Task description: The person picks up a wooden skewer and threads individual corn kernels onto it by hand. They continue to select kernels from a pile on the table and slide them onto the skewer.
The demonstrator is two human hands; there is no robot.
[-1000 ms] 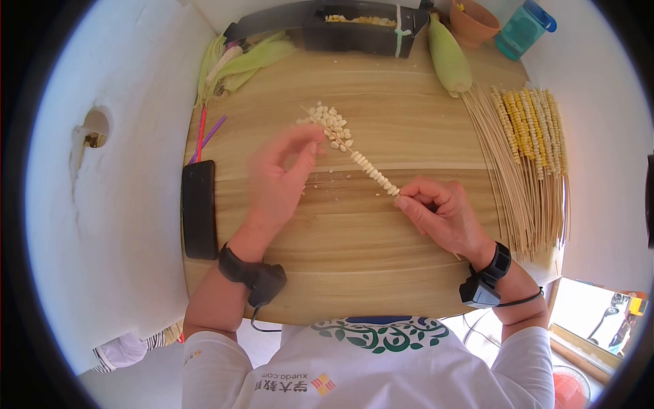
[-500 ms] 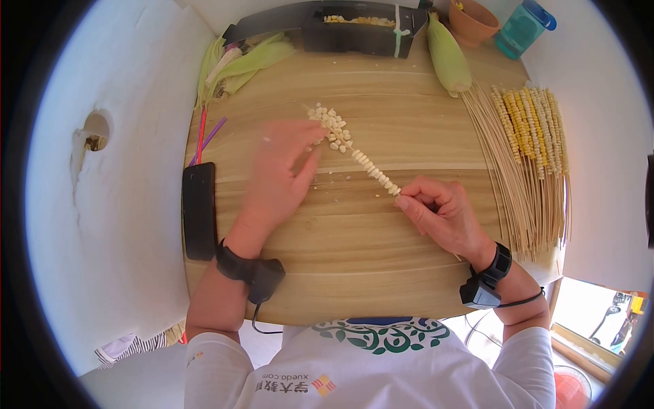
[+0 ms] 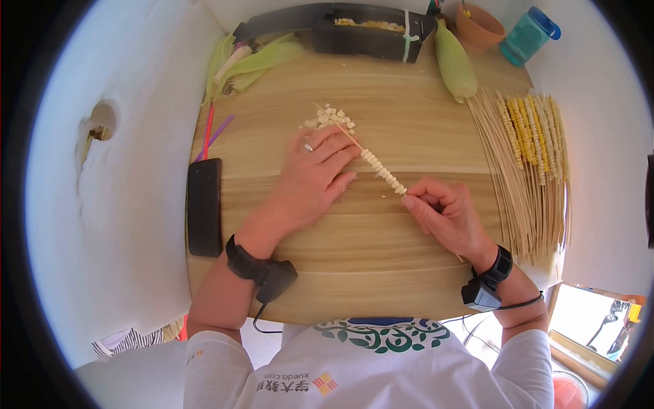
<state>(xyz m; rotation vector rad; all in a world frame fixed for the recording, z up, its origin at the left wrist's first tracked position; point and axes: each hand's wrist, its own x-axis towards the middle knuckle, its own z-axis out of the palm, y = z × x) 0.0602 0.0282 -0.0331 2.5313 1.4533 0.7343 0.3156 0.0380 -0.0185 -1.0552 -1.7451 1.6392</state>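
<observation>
My right hand (image 3: pixel 446 215) pinches a thin wooden skewer (image 3: pixel 347 134) near the lower end of a row of threaded pale corn kernels (image 3: pixel 383 170). The skewer slants up and left, its bare tip over a small pile of loose corn kernels (image 3: pixel 330 116). My left hand (image 3: pixel 310 177) lies palm down just below that pile, fingers stretched out and thumb apart. Its fingertips reach the near side of the pile, close to the skewer and partly covering some kernels. Whether a kernel is under the fingertips is hidden.
Bare skewers (image 3: pixel 501 177) and kernel-filled skewers (image 3: pixel 535 129) lie at right. Behind are a black box (image 3: pixel 361 44) of kernels, a corn cob in husk (image 3: pixel 455 65), a clay pot (image 3: pixel 480 28) and a teal cup (image 3: pixel 528 37). A black phone (image 3: pixel 204 208) and corn husks (image 3: pixel 255 65) are at left.
My left hand has moved right and slightly down, its fingers now nearer the skewer. My right hand keeps its pinch. The whole view has shifted slightly.
</observation>
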